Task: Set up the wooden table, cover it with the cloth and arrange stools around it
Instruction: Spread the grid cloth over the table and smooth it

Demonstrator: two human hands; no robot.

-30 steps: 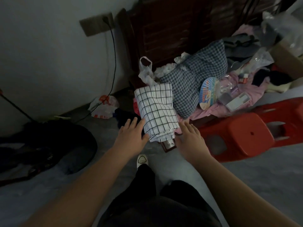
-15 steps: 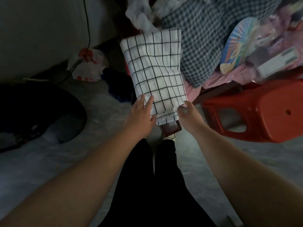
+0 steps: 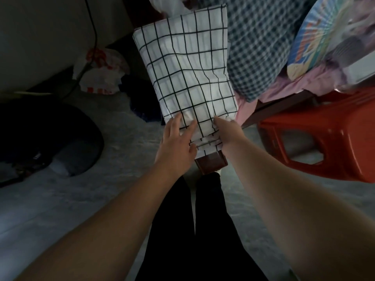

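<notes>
Left hand point(image 3: 176, 142) lies flat on the cloth point(image 3: 188, 67); right hand point(image 3: 225, 132) seemingly pinches it, fingers hidden.

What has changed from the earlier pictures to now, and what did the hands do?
Both hands moved forward onto the checked cloth. A second ago they reached open toward it; now the left hand lies flat on its near end and the right hand grips its near right edge. The cloth still covers the wooden table, whose brown end shows below it. The red stool stays beside it.
</notes>
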